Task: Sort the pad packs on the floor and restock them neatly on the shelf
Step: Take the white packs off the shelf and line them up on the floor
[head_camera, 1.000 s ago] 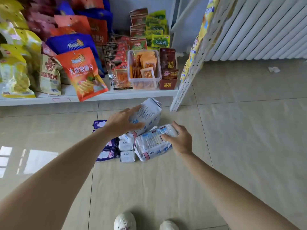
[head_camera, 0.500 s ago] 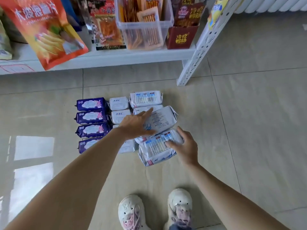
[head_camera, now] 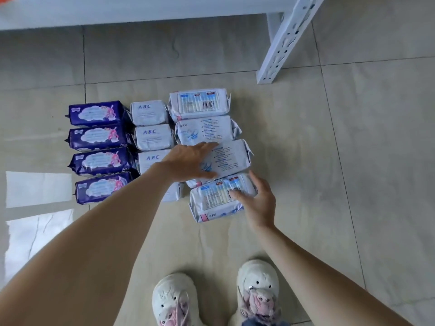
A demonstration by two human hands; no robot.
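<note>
I see a pale tiled floor (head_camera: 353, 161) with dark grout lines filling most of the frame. In the centre, pad packs lie on it in three columns: four purple packs (head_camera: 96, 137) at left, small white ABC packs (head_camera: 150, 128) in the middle, and four larger white packs (head_camera: 207, 128) at right. The nearest large pack (head_camera: 211, 203) sits slightly askew. A white shelf leg (head_camera: 280, 50) stands at upper right, two white shoes (head_camera: 256, 285) at the bottom edge.

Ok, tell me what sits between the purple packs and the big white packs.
In the head view, a column of small white ABC packs lies between the purple packs and the big white packs.
</note>
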